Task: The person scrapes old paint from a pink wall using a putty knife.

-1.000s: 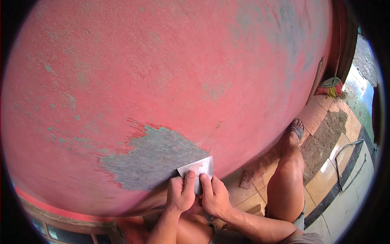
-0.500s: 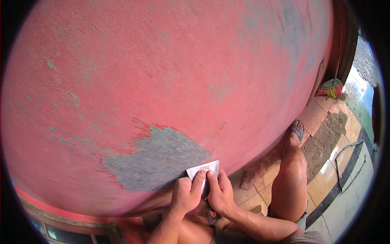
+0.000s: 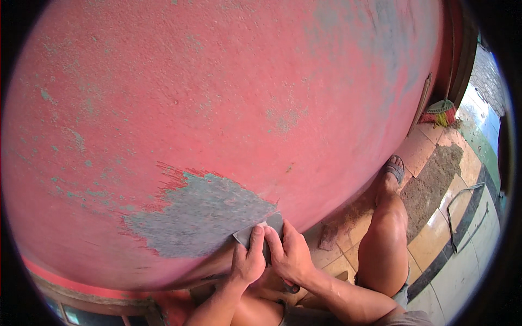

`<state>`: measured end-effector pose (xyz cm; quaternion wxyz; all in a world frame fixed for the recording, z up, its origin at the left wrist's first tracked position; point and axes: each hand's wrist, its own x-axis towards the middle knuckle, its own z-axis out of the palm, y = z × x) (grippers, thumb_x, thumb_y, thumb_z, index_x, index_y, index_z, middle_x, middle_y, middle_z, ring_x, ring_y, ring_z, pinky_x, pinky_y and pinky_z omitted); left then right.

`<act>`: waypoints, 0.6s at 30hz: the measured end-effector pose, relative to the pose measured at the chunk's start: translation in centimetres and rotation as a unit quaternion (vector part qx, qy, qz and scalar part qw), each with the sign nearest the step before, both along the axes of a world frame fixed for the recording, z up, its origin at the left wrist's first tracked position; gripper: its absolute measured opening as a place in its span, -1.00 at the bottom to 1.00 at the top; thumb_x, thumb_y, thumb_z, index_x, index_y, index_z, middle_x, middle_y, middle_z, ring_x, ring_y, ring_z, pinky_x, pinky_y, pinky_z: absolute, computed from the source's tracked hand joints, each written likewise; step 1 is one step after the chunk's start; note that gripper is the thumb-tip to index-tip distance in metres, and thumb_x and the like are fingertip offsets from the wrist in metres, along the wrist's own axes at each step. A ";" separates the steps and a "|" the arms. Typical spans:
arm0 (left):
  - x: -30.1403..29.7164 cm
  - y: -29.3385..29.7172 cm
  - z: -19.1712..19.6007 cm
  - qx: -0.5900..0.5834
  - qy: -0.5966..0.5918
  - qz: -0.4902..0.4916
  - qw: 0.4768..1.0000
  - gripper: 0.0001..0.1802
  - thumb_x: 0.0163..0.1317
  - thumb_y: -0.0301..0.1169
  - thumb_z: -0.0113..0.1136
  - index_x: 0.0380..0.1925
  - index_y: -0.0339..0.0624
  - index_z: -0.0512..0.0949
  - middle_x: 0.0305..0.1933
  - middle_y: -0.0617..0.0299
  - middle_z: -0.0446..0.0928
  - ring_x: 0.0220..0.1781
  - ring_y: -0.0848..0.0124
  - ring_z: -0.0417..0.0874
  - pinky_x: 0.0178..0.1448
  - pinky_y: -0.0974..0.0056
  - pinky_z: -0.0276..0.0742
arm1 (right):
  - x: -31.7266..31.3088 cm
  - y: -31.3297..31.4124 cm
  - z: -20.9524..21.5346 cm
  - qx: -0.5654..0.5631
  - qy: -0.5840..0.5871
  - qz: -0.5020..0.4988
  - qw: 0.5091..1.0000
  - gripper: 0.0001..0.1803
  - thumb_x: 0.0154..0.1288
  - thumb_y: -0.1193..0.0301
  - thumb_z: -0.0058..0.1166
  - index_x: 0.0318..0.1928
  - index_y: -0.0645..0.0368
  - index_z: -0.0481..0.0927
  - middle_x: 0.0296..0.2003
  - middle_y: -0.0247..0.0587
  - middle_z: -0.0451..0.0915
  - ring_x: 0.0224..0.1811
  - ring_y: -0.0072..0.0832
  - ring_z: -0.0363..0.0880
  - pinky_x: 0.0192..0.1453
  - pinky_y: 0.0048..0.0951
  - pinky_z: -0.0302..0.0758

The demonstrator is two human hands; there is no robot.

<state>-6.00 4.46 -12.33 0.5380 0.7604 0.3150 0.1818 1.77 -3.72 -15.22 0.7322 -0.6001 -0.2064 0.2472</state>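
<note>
Both hands are closed on a wide-bladed scraper [image 3: 276, 221], its flat metal blade against the pink-painted wall [image 3: 228, 125]. My left hand [image 3: 249, 262] presses the blade with its thumb. My right hand [image 3: 292, 257] grips beside it, fingers wrapped around the tool. The black and red end of the handle shows below my right hand. The blade lies at the lower right edge of a bare grey patch [image 3: 201, 217], where paint is gone and ragged red streaks line the left rim. My palms hide part of the handle.
My bent leg [image 3: 385, 233] with a sandalled foot [image 3: 395, 169] stands at the right. Beyond it are floor tiles [image 3: 424, 258], a heap of brown debris [image 3: 435, 185] and a dark cord [image 3: 451, 217]. A broom [image 3: 440, 112] leans near the wall's far right end.
The scraper has turned, its blade now darker and tilted differently, and it has shifted slightly left. Both hands moved with it. The view has shifted a little.
</note>
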 end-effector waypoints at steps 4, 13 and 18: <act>0.2 -0.1 -0.4 0.043 0.023 0.037 0.998 -0.54 0.53 -0.13 -0.15 -0.16 -0.36 0.55 -0.17 0.13 0.59 -0.10 0.37 0.57 -0.05 0.23 0.47 | -0.4 0.7 -1.0 0.027 -0.008 -0.017 0.999 -0.65 0.41 0.27 0.04 -0.28 0.38 0.40 -0.57 0.27 0.49 -0.49 0.18 0.54 -0.46 -0.12 0.41; 0.2 0.2 -1.1 0.036 -0.003 0.028 0.999 -0.53 0.51 -0.13 -0.10 -0.16 -0.39 0.56 -0.22 0.06 0.62 -0.12 0.36 0.60 -0.10 0.20 0.50 | 0.6 -0.1 0.3 -0.085 -0.047 0.030 0.995 -0.68 0.42 0.33 0.00 -0.08 0.41 0.48 -0.36 0.23 0.60 -0.31 -0.01 0.65 -0.22 -0.25 0.51; 0.8 -0.6 -0.5 0.032 -0.046 0.063 0.996 -0.52 0.51 -0.14 -0.08 -0.17 -0.43 0.56 -0.24 0.03 0.63 -0.15 0.36 0.61 -0.12 0.21 0.51 | 0.7 -0.1 0.8 -0.028 -0.024 0.029 0.999 -0.67 0.44 0.30 0.00 -0.09 0.40 0.49 -0.39 0.13 0.61 -0.36 -0.24 0.63 -0.21 -0.29 0.51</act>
